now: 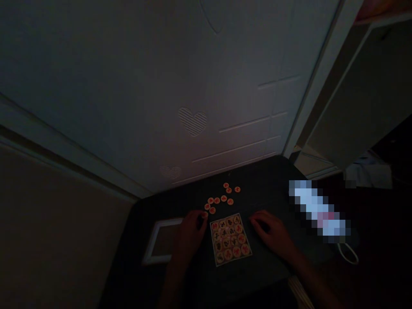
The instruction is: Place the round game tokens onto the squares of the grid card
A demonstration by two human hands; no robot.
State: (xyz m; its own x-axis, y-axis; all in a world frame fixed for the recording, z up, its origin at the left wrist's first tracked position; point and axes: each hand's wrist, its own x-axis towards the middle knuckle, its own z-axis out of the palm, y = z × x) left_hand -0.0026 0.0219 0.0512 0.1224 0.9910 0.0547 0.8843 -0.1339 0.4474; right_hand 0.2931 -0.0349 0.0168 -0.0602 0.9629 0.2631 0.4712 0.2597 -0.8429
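A square tray (249,256) with a pale rim lies on the dark table, filled with rows of round Chinese chess pieces (228,254) marked in red or black. To its left, my left hand (193,227) is closed, with a Chinese chess piece (205,214) at its fingertips, partly covered by them. On the tray's other side rests my right hand (270,229), its fingers curled in toward the thumb and nothing visible between them. Beyond the tray, several loose red-marked pieces (217,200) are scattered on the tabletop. Dim light hides finger detail.
A white-framed rectangular object (153,242) lies left of the tray, partly behind my left forearm. At the table's right edge is a bright, pixelated object (317,208) with a looped cord (352,257). A pale panel with embossed hearts (193,121) rises behind the table (264,184).
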